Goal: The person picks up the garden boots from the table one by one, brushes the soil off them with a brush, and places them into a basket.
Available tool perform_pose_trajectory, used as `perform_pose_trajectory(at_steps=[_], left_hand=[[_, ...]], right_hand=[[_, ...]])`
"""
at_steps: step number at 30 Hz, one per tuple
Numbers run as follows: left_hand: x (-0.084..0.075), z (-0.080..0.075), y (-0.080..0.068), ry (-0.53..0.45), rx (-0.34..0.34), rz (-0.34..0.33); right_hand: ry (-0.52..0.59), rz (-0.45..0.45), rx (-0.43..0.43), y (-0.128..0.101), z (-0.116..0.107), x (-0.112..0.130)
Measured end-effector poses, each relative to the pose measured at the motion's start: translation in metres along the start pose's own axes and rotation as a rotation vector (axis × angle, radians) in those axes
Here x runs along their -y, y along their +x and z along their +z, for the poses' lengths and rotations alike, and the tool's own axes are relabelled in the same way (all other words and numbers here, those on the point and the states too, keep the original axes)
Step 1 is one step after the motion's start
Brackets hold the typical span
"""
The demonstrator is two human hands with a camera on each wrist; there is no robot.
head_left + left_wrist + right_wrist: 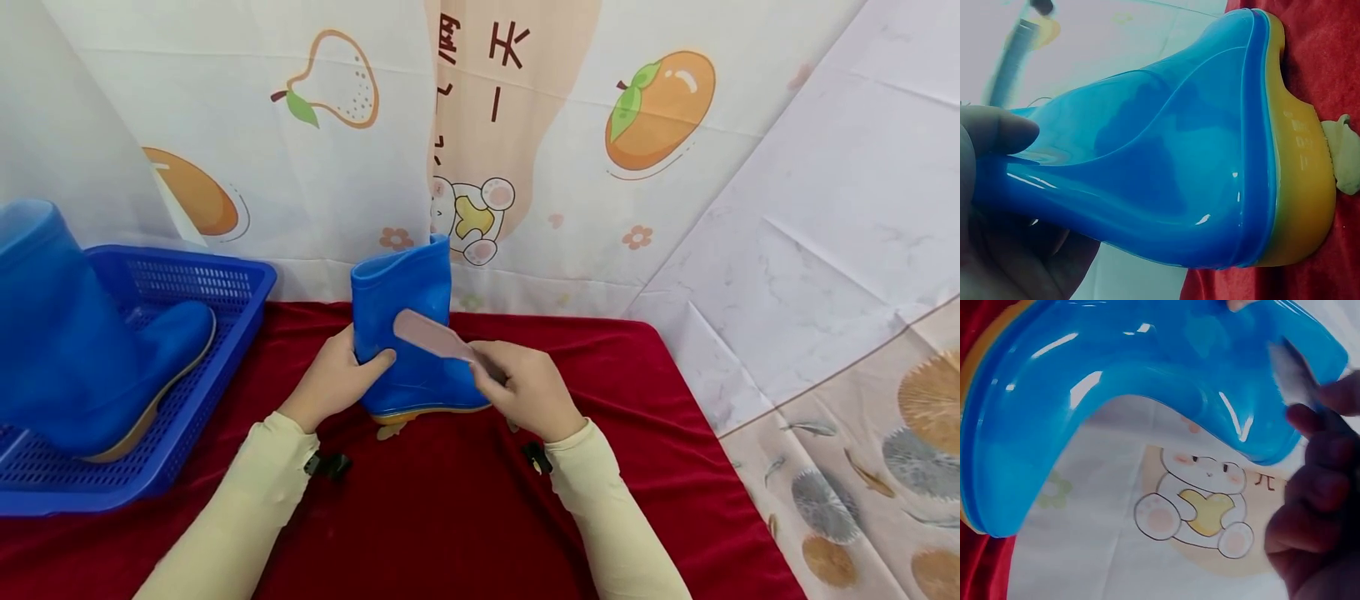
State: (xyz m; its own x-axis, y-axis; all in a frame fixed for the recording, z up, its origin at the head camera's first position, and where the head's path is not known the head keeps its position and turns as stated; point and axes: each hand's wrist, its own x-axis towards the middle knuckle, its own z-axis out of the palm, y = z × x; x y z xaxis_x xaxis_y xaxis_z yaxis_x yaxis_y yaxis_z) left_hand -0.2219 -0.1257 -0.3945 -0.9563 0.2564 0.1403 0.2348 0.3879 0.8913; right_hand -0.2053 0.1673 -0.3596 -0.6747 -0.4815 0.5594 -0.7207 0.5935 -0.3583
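Head view showed the left hand (330,385) gripping the blue boot (408,333) upright on the desk (450,517), right hand (528,387) fingers pinching a pink brush (435,337) against it; cleaning looked midway, second boot (82,350) waited in the basket (225,283).

From my remote seat: a boot (408,333) stands upright mid-counter (675,500), my left hand (333,379) on its left side, my right hand (525,387) on its right holding a brush (431,335) against it. Far left, a second boot (82,350) stands in a basket (187,283).
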Motion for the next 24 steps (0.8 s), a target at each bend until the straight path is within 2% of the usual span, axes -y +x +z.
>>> perform_pose_trajectory(at_steps=[2,4,7,9,12,18,21,24], left_hand=[[0.0,0.0,0.0,0.01,-0.003,-0.002],[-0.001,-0.001,0.0,0.02,-0.005,-0.013],[-0.001,-0.001,0.001,0.015,-0.009,-0.038],[0.0,-0.002,0.0,0.006,-0.012,-0.051],[-0.001,-0.002,0.0,-0.007,-0.009,-0.063],[-0.002,0.001,0.0,-0.063,-0.016,-0.079],[-0.004,0.006,-0.001,-0.123,-0.049,-0.094],[-0.008,0.013,-0.001,-0.191,-0.106,-0.118]], right_hand=[[-0.034,0.052,0.08,0.0,0.001,0.0],[-0.068,0.135,0.122,0.0,-0.001,0.0],[-0.094,0.25,0.141,-0.002,-0.006,-0.002],[-0.1,0.288,0.126,-0.002,-0.009,-0.004],[-0.091,0.306,0.037,-0.002,-0.013,-0.006],[-0.004,0.32,-0.263,-0.001,-0.016,-0.008],[0.058,0.314,-0.376,-0.002,-0.017,-0.01],[0.099,0.317,-0.435,-0.003,-0.018,-0.013]])
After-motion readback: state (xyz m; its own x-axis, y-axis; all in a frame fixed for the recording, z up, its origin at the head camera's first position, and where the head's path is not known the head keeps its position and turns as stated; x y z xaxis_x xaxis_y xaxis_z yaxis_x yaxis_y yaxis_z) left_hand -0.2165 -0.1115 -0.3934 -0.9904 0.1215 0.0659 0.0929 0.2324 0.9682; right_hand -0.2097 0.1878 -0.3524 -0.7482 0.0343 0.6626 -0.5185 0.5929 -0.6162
